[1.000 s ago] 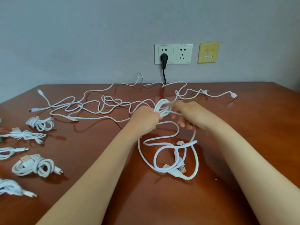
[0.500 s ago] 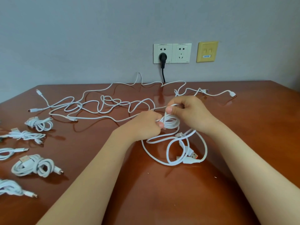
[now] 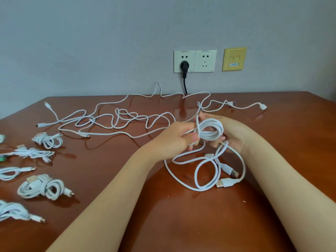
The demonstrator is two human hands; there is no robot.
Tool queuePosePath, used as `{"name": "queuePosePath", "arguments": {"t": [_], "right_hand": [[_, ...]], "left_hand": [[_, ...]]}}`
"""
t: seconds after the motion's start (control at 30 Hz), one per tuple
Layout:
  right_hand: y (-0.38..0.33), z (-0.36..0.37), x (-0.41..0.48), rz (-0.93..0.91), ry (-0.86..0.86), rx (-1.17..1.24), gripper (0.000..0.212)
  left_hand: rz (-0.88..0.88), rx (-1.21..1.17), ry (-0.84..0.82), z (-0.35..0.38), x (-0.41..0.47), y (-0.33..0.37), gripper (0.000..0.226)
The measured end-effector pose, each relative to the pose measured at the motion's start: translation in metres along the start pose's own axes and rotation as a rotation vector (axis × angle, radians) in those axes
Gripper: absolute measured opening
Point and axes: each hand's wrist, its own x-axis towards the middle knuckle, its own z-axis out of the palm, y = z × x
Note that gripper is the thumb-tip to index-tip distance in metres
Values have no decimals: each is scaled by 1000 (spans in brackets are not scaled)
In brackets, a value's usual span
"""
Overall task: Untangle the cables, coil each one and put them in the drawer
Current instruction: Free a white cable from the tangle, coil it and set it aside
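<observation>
left-edge coils (image 3: 12, 211) cut off | green object (image 3: 2, 158) (blurred) unidentifiable | right hand (image 3: 230, 127) fingers behind coil (image 3: 209, 132)

Two hands, the left hand (image 3: 174, 139) and the right hand (image 3: 231, 135), hold one half-wound coil (image 3: 211, 131) of white cable over the surface (image 3: 181, 224). Five finished bundles (image 3: 47, 140) (image 3: 34, 153) (image 3: 11, 172) (image 3: 43, 187) (image 3: 12, 212) line the left side. Two USB-A plugs (image 3: 234, 174) (image 3: 221, 184) lie below the hands. The wall carries two white sockets (image 3: 184, 56) (image 3: 205, 60), one black plug (image 3: 184, 66) and one yellow plate (image 3: 234, 59). The loose cables (image 3: 127, 117) behind are too tangled to count.
</observation>
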Motion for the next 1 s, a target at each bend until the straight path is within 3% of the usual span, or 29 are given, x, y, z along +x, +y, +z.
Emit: {"name": "queuePosePath", "arguments": {"t": [0.13, 0.17, 0.3, 0.47, 0.6, 0.73, 0.87, 1.0], "right_hand": [[3, 2, 1, 69, -180, 146, 7], [3, 2, 2, 62, -167, 120, 11], [4, 17, 8, -71, 115, -369, 30], [11, 26, 10, -315, 309, -863, 36], [9, 24, 8, -349, 295, -964, 32], [14, 26, 8, -384, 226, -1116, 29], [22, 36, 4, -431, 151, -1507, 20], [21, 42, -5, -544, 170, -1780, 26]], "left_hand": [[38, -157, 72, 1, 2, 3, 20], [35, -168, 104, 0, 3, 2, 21], [-14, -41, 246, -8, 3, -1, 31], [-109, 244, 382, -8, 4, 0, 27], [-137, 294, 448, -1, 7, 5, 15], [-143, 236, 477, -1, 7, 3, 39], [-180, 234, 475, -4, 7, -2, 38], [-225, 302, 458, -6, 7, -9, 28]]}}
